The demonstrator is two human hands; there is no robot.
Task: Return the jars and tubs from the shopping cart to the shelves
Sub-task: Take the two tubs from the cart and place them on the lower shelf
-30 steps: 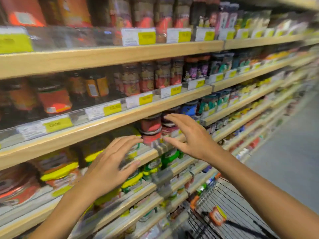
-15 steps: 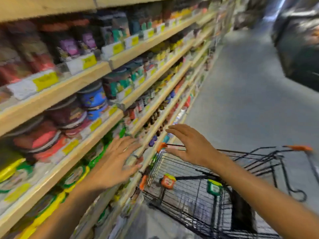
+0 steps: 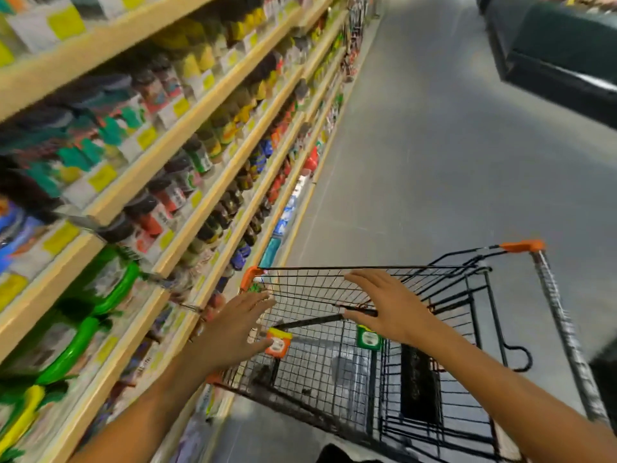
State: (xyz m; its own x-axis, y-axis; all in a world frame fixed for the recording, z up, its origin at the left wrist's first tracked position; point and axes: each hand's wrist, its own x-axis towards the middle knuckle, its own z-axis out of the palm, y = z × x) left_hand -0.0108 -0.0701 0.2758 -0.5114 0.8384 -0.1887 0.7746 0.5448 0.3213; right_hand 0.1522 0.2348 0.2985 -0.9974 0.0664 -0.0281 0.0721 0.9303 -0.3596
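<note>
Both bare hands, the left hand and right hand, hang empty with fingers spread over the black wire shopping cart with orange corners, near the wooden shelves of jars on the left. The step looks like reaching in for another item; next, a downward grasp. The cart's long axis runs near-right to far-left, toward the shelves; a green-labelled tub and orange-labelled tub sit inside
</note>
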